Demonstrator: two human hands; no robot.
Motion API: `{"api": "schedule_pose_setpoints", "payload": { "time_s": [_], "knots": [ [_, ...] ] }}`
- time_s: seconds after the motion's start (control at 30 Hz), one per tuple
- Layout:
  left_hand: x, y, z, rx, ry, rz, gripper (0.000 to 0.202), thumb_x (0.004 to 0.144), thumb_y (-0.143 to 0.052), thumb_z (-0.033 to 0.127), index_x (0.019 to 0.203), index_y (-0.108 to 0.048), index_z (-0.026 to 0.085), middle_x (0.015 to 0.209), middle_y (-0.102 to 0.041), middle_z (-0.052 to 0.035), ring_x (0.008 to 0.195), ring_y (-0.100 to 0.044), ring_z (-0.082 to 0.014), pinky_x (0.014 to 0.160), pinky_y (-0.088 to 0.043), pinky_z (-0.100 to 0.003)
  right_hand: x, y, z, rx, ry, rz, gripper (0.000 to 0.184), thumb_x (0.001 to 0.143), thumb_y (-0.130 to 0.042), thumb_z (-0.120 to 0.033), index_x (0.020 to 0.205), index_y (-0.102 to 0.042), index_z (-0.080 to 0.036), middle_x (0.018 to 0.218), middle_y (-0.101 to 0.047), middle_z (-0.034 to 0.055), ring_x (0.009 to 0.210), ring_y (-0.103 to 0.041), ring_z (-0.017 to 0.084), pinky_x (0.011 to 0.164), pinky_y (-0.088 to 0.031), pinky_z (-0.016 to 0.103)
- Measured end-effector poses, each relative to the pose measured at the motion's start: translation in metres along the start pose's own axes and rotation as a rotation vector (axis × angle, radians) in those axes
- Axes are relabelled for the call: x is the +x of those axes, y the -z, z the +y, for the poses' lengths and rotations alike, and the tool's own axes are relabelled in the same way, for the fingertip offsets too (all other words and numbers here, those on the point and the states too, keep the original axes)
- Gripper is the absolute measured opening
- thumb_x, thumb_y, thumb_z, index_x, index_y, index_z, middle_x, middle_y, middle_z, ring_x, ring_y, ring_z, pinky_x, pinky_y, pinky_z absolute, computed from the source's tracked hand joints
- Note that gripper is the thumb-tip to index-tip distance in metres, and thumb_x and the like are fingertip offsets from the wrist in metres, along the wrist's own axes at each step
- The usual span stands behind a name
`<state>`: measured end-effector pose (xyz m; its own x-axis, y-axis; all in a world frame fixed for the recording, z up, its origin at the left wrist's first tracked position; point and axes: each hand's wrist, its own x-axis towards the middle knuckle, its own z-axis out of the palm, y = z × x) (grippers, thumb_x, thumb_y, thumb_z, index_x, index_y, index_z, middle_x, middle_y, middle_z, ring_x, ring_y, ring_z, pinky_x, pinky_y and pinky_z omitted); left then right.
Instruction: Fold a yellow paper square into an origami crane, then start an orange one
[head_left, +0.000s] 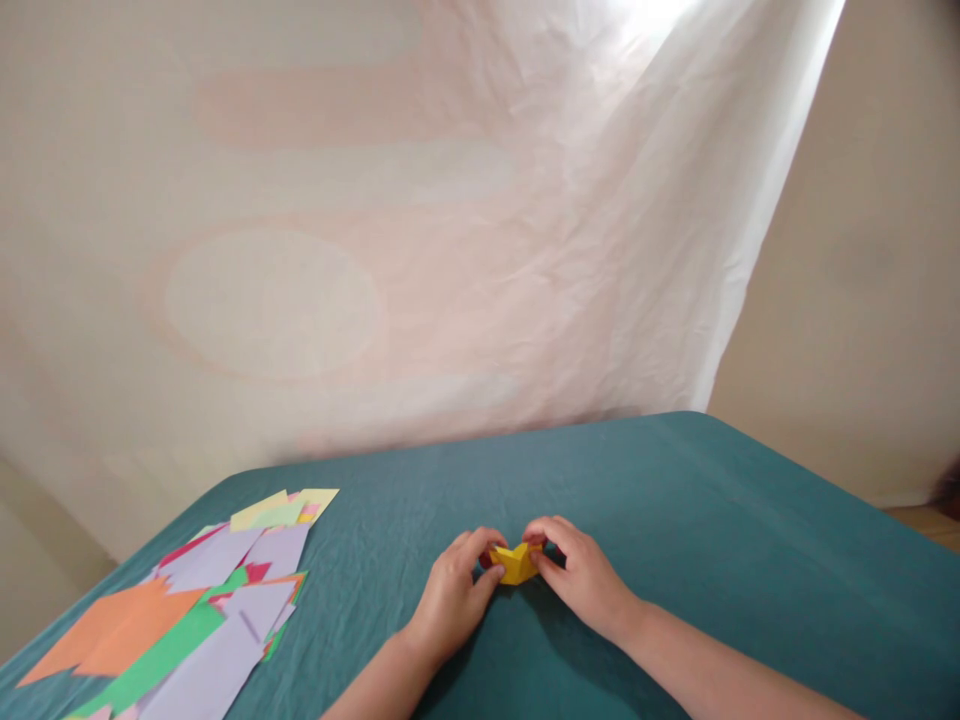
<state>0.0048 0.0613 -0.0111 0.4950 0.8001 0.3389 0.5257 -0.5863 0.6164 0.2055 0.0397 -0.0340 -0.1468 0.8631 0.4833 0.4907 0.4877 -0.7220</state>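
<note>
Left hand (452, 592): fingertips pinched on the left edge of our yellow folded paper (515, 563).
Right hand (576, 570): same deal, pinched on the right edge.
Where it sits: down on the teal counter (712, 520), between both hands.
Handling: we'd guess featherlight, thin and easily crushed, so hold it gently by the folded edges.
Nearby: coloured paper sheets (195, 620), well off left.
</note>
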Motion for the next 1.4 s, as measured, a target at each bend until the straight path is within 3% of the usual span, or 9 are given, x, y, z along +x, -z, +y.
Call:
{"api": "schedule_pose_setpoints", "payload": {
  "time_s": [0.23,0.5,0.63,0.9,1.4],
  "knots": [
    [0.0032,-0.0007,-0.0024,-0.117,0.093,-0.011,0.007,0.080,-0.050,0.016,0.083,-0.056,0.020,0.078,-0.059,0.0024,0.070,-0.053,-0.0118,0.061,-0.038,-0.020,0.0002,0.0005,0.0025,0.026,0.018,-0.049,0.018,0.078,-0.054,-0.003,0.073,-0.056,-0.020,0.075,-0.059,-0.0024,0.075,-0.054,0.014,0.070,-0.041,0.024],
    [0.0054,-0.0012,-0.0031,-0.166,0.063,-0.026,0.014,0.076,-0.049,0.009,0.073,-0.059,0.018,0.075,-0.059,0.0014,0.073,-0.054,-0.0122,0.065,-0.038,-0.020,0.0032,0.0041,-0.0066,0.113,0.054,-0.133,0.014,0.078,-0.061,-0.007,0.073,-0.060,-0.021,0.079,-0.064,-0.0014,0.082,-0.056,0.014,0.075,-0.042,0.025],
    [0.0059,-0.0014,-0.0033,-0.154,0.055,-0.076,0.015,0.074,-0.052,0.010,0.077,-0.064,0.019,0.079,-0.062,-0.0003,0.074,-0.055,-0.0128,0.067,-0.039,-0.021,0.0032,0.0021,-0.0028,0.117,0.028,-0.140,0.017,0.077,-0.061,-0.005,0.079,-0.065,-0.021,0.081,-0.065,-0.0012,0.082,-0.057,0.014,0.076,-0.042,0.025],
    [0.0059,0.0016,-0.0032,-0.161,0.166,-0.099,0.021,0.071,-0.055,0.012,0.087,-0.067,0.019,0.085,-0.066,-0.0012,0.076,-0.057,-0.0150,0.069,-0.042,-0.022,0.0019,0.0026,0.0009,0.071,-0.067,-0.133,0.029,0.073,-0.060,-0.001,0.090,-0.068,-0.024,0.085,-0.065,-0.0006,0.079,-0.057,0.015,0.072,-0.043,0.025],
    [0.0054,-0.0004,-0.0032,-0.121,0.129,-0.076,0.024,0.071,-0.057,0.012,0.090,-0.068,0.021,0.085,-0.067,0.0000,0.077,-0.058,-0.0151,0.069,-0.041,-0.023,0.0018,0.0020,-0.0015,0.064,-0.076,-0.126,0.028,0.073,-0.061,-0.003,0.091,-0.068,-0.023,0.085,-0.066,0.0002,0.079,-0.058,0.015,0.071,-0.044,0.026]
  ]
}}
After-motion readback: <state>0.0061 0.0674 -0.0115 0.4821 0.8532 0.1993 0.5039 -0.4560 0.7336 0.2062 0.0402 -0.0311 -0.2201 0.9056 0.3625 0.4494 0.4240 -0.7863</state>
